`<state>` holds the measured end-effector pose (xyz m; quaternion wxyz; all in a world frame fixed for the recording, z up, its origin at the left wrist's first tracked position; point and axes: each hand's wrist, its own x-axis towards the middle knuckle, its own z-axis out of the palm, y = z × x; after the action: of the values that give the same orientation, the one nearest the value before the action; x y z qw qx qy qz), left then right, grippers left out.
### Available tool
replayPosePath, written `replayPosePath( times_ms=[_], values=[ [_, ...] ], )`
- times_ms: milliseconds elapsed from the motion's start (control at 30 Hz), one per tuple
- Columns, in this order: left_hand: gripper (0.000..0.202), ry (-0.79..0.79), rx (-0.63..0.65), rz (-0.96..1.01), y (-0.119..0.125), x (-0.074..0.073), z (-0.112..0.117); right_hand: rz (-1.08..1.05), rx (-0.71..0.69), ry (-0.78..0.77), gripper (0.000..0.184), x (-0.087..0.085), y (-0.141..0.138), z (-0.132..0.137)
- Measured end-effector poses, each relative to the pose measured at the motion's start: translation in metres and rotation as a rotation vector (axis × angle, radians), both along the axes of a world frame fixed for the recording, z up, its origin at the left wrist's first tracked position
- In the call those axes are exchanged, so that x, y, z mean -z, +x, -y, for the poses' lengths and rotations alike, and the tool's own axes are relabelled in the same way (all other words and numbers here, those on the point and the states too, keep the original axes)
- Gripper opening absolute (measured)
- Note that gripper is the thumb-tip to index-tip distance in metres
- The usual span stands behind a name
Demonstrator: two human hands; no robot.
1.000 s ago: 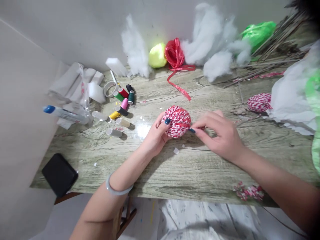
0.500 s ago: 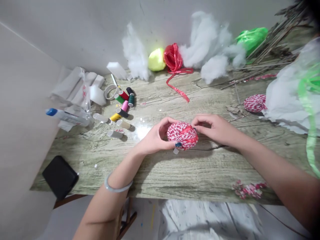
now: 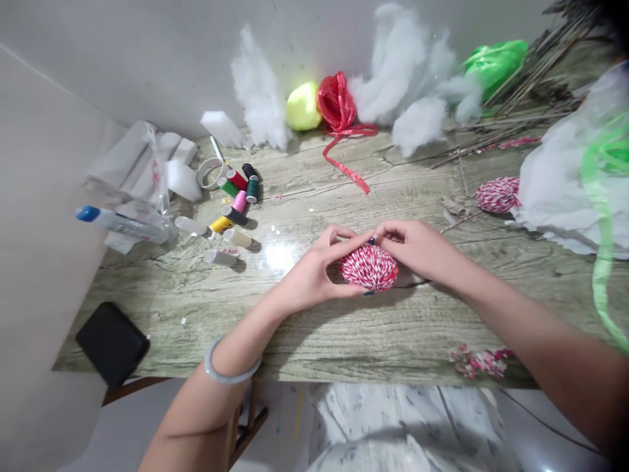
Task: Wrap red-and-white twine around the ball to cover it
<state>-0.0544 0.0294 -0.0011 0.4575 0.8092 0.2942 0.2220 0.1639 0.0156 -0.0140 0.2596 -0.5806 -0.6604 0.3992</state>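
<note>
A ball of red-and-white twisted yarn [image 3: 369, 269] rests low over the table in front of me. My left hand [image 3: 322, 270] grips it from the left, thumb along the near side and fingers over the far side. At the ball's far right edge, my right hand [image 3: 410, 246] has its fingertips pinched together, close to the left fingertips. Whether a strand lies in that pinch is hidden. A second red-and-white yarn ball [image 3: 497, 195] lies to the right, beside white sheeting [image 3: 555, 196].
Thread spools [image 3: 234, 215], a tape roll [image 3: 210, 174] and a blue-capped bottle [image 3: 120, 224] are at the left. Along the wall sit red ribbon [image 3: 337, 101], a yellow bundle [image 3: 303, 107] and white stuffing [image 3: 393, 72]. Dry twigs [image 3: 535, 72] and yarn scraps [image 3: 479, 362] lie right.
The yarn ball has turned and shifted slightly right. My left fingers have reached farther over its far side, and my right hand has moved slightly toward the wall.
</note>
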Motion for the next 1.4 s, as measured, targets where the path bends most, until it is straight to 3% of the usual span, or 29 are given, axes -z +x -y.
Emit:
replayPosePath(
  times_ms=[67,200,400,500,667,867,1067,1200,1400],
  values=[
    [0.077,-0.093,-0.088,0.072,0.002,0.003,0.004,-0.07,0.037,-0.022,0.017,0.002,0.0,-0.001],
    [0.059,-0.23,-0.216,0.21,0.007,0.009,0.011,-0.147,0.12,-0.052,0.018,0.006,0.0,-0.002],
    [0.064,-0.365,-0.151,0.279,0.01,0.006,0.011,-0.207,0.214,-0.11,0.019,0.007,-0.005,-0.001],
    [0.071,-0.391,-0.108,0.312,0.009,0.003,0.009,-0.223,0.196,-0.129,0.018,0.006,-0.006,-0.001],
    [0.078,-0.374,-0.08,0.148,0.004,-0.003,0.008,-0.186,0.139,-0.108,0.02,0.005,-0.003,-0.001],
    [0.075,-0.215,-0.111,-0.011,0.003,-0.002,0.007,-0.162,0.129,0.082,0.015,-0.003,-0.001,0.003],
    [0.069,-0.121,-0.158,-0.065,0.001,-0.006,0.004,-0.102,0.046,0.374,0.008,-0.014,-0.007,0.01],
    [0.059,-0.188,-0.176,-0.024,0.0,-0.004,0.001,-0.054,-0.022,0.516,0.01,-0.02,-0.007,0.013],
    [0.056,-0.459,-0.27,0.113,0.0,0.01,-0.003,0.056,-0.059,0.712,0.011,-0.022,-0.009,0.02]
  ],
)
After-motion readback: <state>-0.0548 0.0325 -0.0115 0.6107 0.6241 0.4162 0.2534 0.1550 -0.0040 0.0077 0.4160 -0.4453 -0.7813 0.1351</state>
